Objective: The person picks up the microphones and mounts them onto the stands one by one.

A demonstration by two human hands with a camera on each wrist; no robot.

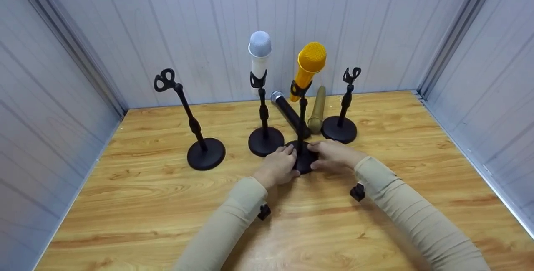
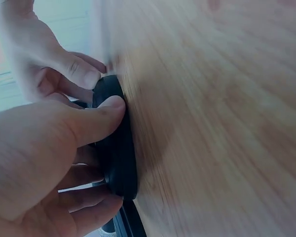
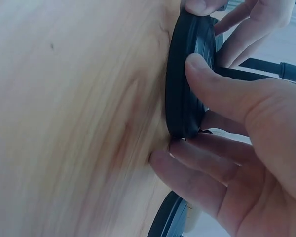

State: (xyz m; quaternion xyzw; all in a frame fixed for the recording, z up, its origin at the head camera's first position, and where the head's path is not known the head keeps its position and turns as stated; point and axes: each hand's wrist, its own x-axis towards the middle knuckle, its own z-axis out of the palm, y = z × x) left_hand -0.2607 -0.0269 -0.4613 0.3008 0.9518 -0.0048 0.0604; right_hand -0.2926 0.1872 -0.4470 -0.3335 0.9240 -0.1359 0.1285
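A yellow microphone leans in the clip of a black microphone stand. My left hand grips the left side of the stand's round base, thumb on the near edge and fingers around the side. From the right, my right hand holds the same base between thumb and fingers. Both wrist views show the thumbs pressed against the base, which sits at the wood surface. Just left stands another stand with a white microphone upright in its clip.
Two more stands with bare clips are on the table, one at the left and one at the right. Behind the held stand lie a black microphone and a gold-coloured microphone. Pale panel walls enclose the wooden table.
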